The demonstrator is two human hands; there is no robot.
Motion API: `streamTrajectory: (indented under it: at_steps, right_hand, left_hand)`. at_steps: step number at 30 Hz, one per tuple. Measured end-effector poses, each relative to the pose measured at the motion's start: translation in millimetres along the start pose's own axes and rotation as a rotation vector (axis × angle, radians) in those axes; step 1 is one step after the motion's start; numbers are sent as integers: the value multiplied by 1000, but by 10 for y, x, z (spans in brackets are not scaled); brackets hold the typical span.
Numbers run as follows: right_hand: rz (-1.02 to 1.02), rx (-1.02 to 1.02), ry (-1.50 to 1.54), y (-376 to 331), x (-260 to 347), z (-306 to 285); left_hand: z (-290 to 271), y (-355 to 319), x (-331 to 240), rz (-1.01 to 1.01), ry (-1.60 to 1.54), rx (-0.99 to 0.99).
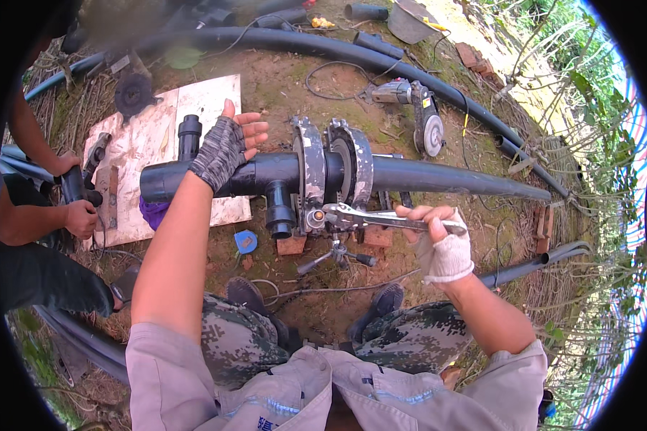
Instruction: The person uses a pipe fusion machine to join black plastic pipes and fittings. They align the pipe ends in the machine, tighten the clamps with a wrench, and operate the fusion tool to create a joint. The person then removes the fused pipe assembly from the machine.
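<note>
My left hand (226,149), in a grey fingerless glove, lies with fingers stretched out over the black plastic tee pipe (269,172). My right hand (442,248), in a white fingerless glove, is closed round the handle of a metal wrench (381,218). The wrench head meets the bolt (315,218) at the bottom of a worn round pipe clamp (310,161). Beside it stands a second clamp (358,161), round the long black pipe (438,177) that runs right. A short branch (279,208) of the tee points toward me.
At left a co-worker's hands (79,215) hold a black fitting over a pale board (226,93). An angle grinder (424,118) lies behind the long pipe. A blue tape measure (245,242) and bricks (291,246) are near my boots. A long black pipe (323,47) curves across the back.
</note>
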State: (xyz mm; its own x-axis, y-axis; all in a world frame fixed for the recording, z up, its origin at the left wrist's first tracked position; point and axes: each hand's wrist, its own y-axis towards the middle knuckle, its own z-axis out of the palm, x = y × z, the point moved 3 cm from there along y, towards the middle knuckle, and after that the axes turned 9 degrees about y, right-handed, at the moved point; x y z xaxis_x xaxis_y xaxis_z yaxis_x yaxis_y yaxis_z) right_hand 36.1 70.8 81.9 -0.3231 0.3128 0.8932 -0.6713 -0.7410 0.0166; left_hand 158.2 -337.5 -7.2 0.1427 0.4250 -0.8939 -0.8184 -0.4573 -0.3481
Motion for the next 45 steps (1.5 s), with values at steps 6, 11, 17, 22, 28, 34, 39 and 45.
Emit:
streamTrajectory:
  at_steps: [6, 11, 17, 22, 28, 34, 39, 45]
  right_hand:
    - [73, -273, 310, 775, -313, -222]
    - [5, -373, 246, 811, -67, -39]
    - [-217, -237, 591, 656, 449, 86]
    - [256, -45, -310, 516, 902, -124]
    - [45, 587, -1358, 110, -46, 269]
    - [507, 159, -444, -170, -752, 509]
    - [742, -254, 198, -533, -981, 804]
    - [765, -319, 296, -691, -1286, 1043]
  left_hand:
    - [-27, 30, 16, 0, 104, -23]
    - [599, -201, -79, 114, 753, 222]
    - [1770, -741, 8, 71, 266, 479]
    - [1709, -872, -184, -65, 259, 451]
    - [1641, -1088, 7, -271, 475, 397]
    - [1103, -774, 40, -85, 688, 67]
    - [909, -563, 259, 70, 981, 53]
    - [1026, -598, 308, 213, 1225, 165]
